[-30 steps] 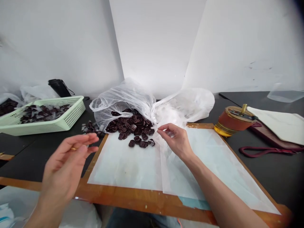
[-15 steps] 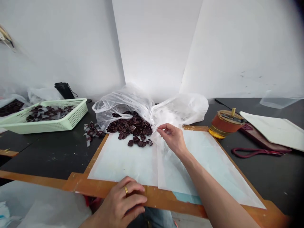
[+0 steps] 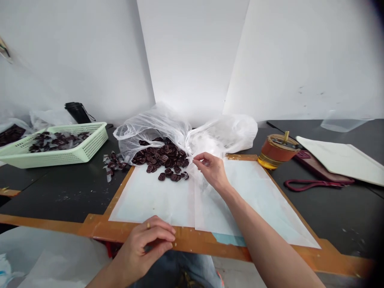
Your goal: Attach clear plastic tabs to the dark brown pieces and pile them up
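At the front edge of the work board (image 3: 204,245), my left hand (image 3: 147,244) is loosely curved, with no object visible in it. My right hand (image 3: 211,170) reaches over the board to a see-through plastic bag (image 3: 207,142). Its thumb and forefinger are pinched at the bag's near edge; whatever is between them is too small to make out. Left of those fingertips, dark brown buckle-like pieces (image 3: 168,156) spill from another plastic bag (image 3: 132,128) onto white sheets (image 3: 150,200). A few pieces lie loose in front of the pile.
A pale green basket (image 3: 90,150) on the left holds dark pieces with clear tabs, and a small heap of similar pieces (image 3: 112,164) lies beside it. To the right are a round amber pot (image 3: 274,152), a dark red wallet with a strap (image 3: 315,184) and a white pad (image 3: 345,158).
My left hand has shifted slightly left, and its thumb and fingertips are closer together. My right hand stays pinched at the bag's edge. The whole view has shifted a little.
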`<act>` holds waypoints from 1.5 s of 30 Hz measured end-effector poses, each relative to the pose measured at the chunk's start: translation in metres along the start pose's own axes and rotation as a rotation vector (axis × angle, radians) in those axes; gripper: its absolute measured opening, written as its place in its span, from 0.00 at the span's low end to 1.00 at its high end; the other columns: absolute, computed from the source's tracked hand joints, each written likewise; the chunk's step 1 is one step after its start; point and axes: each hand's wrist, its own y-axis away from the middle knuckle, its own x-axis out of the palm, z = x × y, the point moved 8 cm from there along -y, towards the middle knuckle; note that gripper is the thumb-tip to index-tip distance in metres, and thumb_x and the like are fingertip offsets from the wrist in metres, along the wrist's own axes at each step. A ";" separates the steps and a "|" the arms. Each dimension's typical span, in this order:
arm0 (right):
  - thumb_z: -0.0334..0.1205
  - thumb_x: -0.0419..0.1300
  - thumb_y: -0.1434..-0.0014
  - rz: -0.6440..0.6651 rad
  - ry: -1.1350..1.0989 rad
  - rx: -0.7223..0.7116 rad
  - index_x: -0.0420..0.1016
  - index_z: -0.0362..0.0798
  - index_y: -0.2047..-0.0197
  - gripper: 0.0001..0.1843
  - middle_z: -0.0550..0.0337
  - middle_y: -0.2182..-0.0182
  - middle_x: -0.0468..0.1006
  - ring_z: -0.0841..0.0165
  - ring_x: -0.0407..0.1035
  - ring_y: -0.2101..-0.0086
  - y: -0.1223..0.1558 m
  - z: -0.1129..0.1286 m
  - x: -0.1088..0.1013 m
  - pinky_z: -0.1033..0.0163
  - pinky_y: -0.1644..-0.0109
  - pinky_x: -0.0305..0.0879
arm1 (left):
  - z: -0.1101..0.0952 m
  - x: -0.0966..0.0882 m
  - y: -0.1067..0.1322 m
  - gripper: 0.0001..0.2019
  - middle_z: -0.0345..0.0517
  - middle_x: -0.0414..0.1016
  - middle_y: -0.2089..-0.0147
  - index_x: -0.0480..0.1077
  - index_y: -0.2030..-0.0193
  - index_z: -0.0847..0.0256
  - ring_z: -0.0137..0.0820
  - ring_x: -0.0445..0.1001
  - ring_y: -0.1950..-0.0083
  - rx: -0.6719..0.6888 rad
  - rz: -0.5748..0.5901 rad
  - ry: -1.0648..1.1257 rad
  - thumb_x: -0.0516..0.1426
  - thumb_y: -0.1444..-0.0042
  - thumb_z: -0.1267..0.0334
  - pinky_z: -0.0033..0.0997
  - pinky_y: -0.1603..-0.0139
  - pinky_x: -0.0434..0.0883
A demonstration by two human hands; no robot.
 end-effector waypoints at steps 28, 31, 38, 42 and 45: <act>0.42 0.62 0.42 0.103 -0.090 0.121 0.80 0.49 0.67 0.08 0.61 0.73 0.78 0.69 0.69 0.74 0.006 -0.001 0.023 0.66 0.70 0.64 | 0.080 -0.043 -0.141 0.09 0.38 0.73 0.70 0.72 0.66 0.56 0.34 0.70 0.70 -0.307 -0.007 -0.382 0.57 0.53 0.73 0.29 0.67 0.62; 0.44 0.62 0.42 0.112 -0.133 0.159 0.80 0.49 0.68 0.09 0.61 0.75 0.76 0.70 0.67 0.76 0.008 -0.006 0.028 0.66 0.71 0.63 | 0.084 -0.040 -0.142 0.12 0.41 0.77 0.64 0.74 0.62 0.54 0.36 0.74 0.64 -0.244 0.023 -0.377 0.57 0.50 0.73 0.30 0.64 0.65; 0.49 0.63 0.44 0.119 -0.245 0.273 0.80 0.47 0.67 0.13 0.64 0.81 0.71 0.71 0.63 0.79 0.010 -0.023 0.034 0.67 0.74 0.62 | 0.084 -0.039 -0.141 0.16 0.43 0.81 0.59 0.77 0.57 0.50 0.39 0.76 0.57 -0.042 0.006 -0.379 0.58 0.47 0.75 0.32 0.57 0.70; 0.49 0.63 0.44 0.125 -0.263 0.301 0.79 0.46 0.67 0.14 0.64 0.81 0.70 0.70 0.63 0.79 0.010 -0.026 0.035 0.67 0.75 0.61 | 0.082 -0.040 -0.141 0.15 0.43 0.80 0.61 0.77 0.60 0.51 0.39 0.76 0.57 -0.033 -0.040 -0.363 0.58 0.49 0.76 0.32 0.57 0.71; 0.48 0.63 0.44 0.139 -0.262 0.305 0.79 0.46 0.66 0.13 0.64 0.81 0.72 0.70 0.64 0.79 0.011 -0.025 0.036 0.67 0.74 0.62 | 0.081 -0.039 -0.141 0.15 0.43 0.79 0.61 0.75 0.65 0.54 0.40 0.75 0.58 -0.079 -0.074 -0.345 0.58 0.53 0.79 0.33 0.58 0.71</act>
